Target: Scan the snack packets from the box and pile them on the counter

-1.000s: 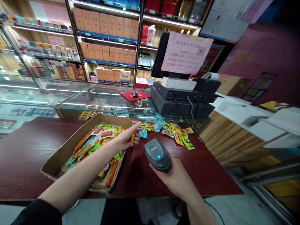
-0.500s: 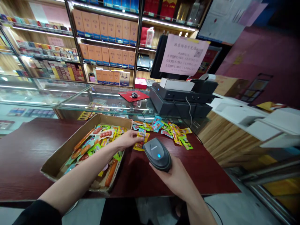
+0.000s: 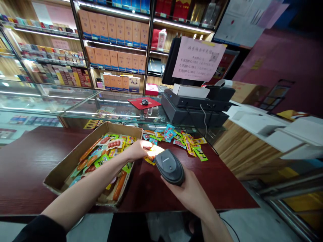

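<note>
My left hand (image 3: 140, 150) reaches over the right edge of a cardboard tray (image 3: 60, 161) and pinches a yellow snack packet (image 3: 150, 159) above the dark red table. Bright light falls on that packet. In my right hand (image 3: 188, 188) is a grey barcode scanner (image 3: 169, 168), its front end close to the packet. Sausages and coloured packets fill much of the tray, partly hidden by my left forearm. Behind the scanner lies a loose pile of yellow, green and blue packets (image 3: 186, 139).
A glass counter (image 3: 111, 104) behind the table bears a red mat (image 3: 151, 102) with a mouse. A monitor (image 3: 170, 64) and black cash-register equipment (image 3: 194, 109) stand at the back right. Shelves of boxes line the wall.
The packet in my left hand is now brightly lit and slightly tilted. The blue light on top of the scanner has gone off. The scanner has barely moved.
</note>
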### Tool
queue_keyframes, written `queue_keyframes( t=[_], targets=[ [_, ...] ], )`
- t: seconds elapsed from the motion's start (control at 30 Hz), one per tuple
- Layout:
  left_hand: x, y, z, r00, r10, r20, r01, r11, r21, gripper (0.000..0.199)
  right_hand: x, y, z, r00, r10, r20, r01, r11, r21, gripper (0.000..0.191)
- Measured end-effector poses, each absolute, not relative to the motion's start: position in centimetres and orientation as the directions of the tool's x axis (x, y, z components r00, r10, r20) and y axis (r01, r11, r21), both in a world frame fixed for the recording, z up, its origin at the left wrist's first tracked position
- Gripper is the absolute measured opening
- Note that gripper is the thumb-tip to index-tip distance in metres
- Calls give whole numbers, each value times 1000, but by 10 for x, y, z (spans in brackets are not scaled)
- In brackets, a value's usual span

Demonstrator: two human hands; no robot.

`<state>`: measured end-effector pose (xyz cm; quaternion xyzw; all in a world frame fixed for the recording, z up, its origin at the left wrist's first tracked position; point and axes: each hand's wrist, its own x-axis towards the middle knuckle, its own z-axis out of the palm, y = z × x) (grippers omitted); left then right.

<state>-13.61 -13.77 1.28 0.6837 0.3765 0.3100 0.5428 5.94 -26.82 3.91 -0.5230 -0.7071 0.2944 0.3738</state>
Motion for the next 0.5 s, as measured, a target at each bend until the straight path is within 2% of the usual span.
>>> queue_keyframes(
  t=[0.13, 0.3, 0.5],
  targets=[
    [-137, -137, 10, 535, 845, -8, 164, -95, 982, 15, 60, -268, 37, -163, 964, 211, 517, 266, -813, 37],
    [-137, -133, 4, 517, 854, 55, 254, -215, 943, 21, 61, -268, 36, -191, 959, 211, 471, 278, -837, 32],
    [-136, -135, 5, 508, 861, 15, 280, -182, 943, 19, 62, -266, 29, -185, 960, 209, 429, 271, -862, 35]
  ],
)
